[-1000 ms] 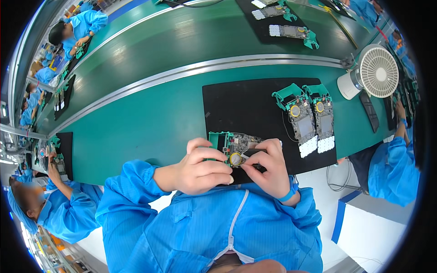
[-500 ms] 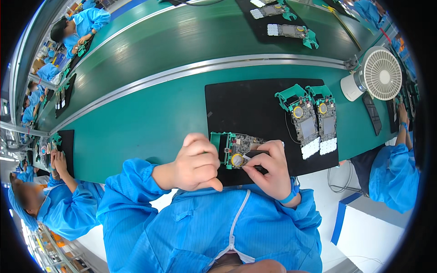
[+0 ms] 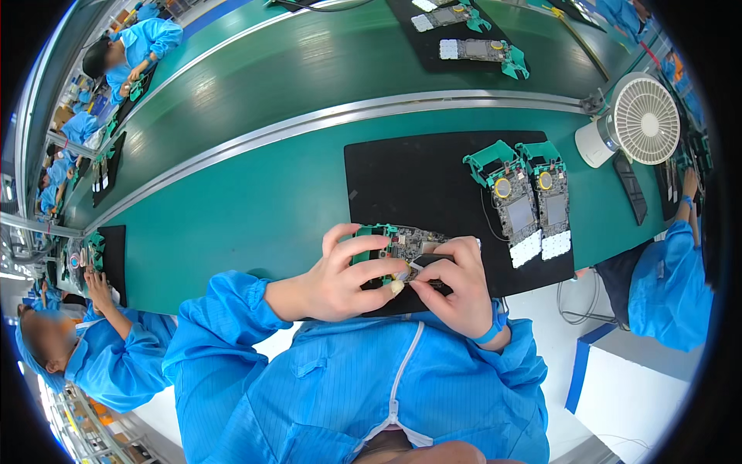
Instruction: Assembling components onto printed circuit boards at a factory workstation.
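A circuit board (image 3: 410,241) in a green plastic frame lies on the black mat (image 3: 410,178) in front of me. My left hand (image 3: 344,277) reaches over its framed end, fingers spread across the frame and the thumb and forefinger close to a yellow round cell (image 3: 403,272). On the board's other side my right hand (image 3: 454,284) is closed in a pinch, with a small black piece (image 3: 427,261) between its fingers, against the board. What exactly this piece is cannot be made out. The right fingers hide much of the board's right part.
Two similar boards (image 3: 516,213) (image 3: 554,209) lie side by side at the mat's right. Beyond them stand a white fan (image 3: 646,120) and a dark flat device (image 3: 630,189). A metal rail (image 3: 340,108) divides the table from a green conveyor (image 3: 309,62) carrying more boards. Co-workers sit on both sides.
My left hand has uncurled and moved right onto the board's green frame. My right hand keeps its pinch in nearly the same place. The view has shifted slightly.
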A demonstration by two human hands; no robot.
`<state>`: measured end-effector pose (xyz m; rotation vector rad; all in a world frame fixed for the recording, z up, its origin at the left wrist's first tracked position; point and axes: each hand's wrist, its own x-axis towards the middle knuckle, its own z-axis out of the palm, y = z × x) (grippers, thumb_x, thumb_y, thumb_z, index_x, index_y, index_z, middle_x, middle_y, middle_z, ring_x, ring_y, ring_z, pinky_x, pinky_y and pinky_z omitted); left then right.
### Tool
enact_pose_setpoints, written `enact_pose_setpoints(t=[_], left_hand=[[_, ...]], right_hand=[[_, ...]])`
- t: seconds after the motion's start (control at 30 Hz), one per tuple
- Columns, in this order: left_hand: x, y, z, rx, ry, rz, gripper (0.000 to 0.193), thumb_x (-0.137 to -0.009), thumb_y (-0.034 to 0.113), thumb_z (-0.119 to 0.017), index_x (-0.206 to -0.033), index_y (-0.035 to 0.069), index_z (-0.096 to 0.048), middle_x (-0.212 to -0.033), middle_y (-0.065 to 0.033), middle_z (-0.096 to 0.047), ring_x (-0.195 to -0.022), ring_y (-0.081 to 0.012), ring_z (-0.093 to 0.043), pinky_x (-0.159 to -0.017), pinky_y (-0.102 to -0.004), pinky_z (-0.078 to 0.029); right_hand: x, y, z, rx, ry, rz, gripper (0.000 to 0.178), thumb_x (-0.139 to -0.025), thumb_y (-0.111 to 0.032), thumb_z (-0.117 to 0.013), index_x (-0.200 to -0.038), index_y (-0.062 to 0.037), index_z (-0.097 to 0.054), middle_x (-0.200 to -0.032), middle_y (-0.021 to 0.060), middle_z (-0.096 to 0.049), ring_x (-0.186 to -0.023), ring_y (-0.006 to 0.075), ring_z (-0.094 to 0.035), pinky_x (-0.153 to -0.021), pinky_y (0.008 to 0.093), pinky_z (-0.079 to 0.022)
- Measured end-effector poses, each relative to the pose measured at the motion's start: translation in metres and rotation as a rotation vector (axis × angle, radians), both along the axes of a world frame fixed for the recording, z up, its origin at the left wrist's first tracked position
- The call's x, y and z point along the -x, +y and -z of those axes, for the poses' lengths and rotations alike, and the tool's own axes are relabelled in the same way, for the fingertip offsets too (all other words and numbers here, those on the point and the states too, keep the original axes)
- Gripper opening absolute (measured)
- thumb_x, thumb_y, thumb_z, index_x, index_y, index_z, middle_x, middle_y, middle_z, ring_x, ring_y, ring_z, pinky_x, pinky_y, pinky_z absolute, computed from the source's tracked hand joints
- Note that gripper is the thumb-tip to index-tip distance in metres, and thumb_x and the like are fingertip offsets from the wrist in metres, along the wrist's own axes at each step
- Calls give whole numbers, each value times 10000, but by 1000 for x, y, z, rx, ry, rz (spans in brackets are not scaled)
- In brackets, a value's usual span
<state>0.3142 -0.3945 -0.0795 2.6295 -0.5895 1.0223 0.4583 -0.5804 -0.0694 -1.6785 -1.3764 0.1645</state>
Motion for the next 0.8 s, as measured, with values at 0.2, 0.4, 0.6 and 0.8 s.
enact_pose_setpoints(t=[0.2, 0.4, 0.6, 0.8], left_hand=[[-10, -3, -3, 78, 117, 20, 177, -714, 133, -724, -742, 159, -551, -1256, -86, -558, -1243, -377, -442, -954, -605, -358], [-16, -3, -3, 212, 202, 70, 260, -686, 75, -769, -739, 122, -519, -1247, -127, -545, -1246, -434, -431, -1003, -695, -303], [-15, -5, 3, 272, 172, 107, 248, -693, 71, -779, -752, 120, -543, -1197, -121, -552, -1233, -430, -443, -1013, -705, -301], [-15, -6, 7, 269, 107, 117, 233, -712, 99, -797, -780, 118, -575, -1146, -110, -563, -1197, -397, -472, -1011, -689, -322]], right_hand=[[-2, 1, 0, 1, -12, -1, 144, -725, -97, -773, -815, -106, -661, -1006, 108, -570, -959, 313, -522, -808, 394, -440], [-8, -3, 6, -66, 184, -14, 266, -801, -43, -690, -1063, -69, -649, -954, 114, -570, -865, 284, -514, -773, 364, -416], [1, 2, 9, -131, 132, 39, 294, -761, -2, -673, -1043, -66, -619, -902, 108, -594, -837, 292, -522, -773, 382, -419], [0, 1, 10, -87, 88, 21, 293, -688, 3, -702, -958, -73, -618, -862, 99, -596, -821, 290, -532, -758, 392, -424]])
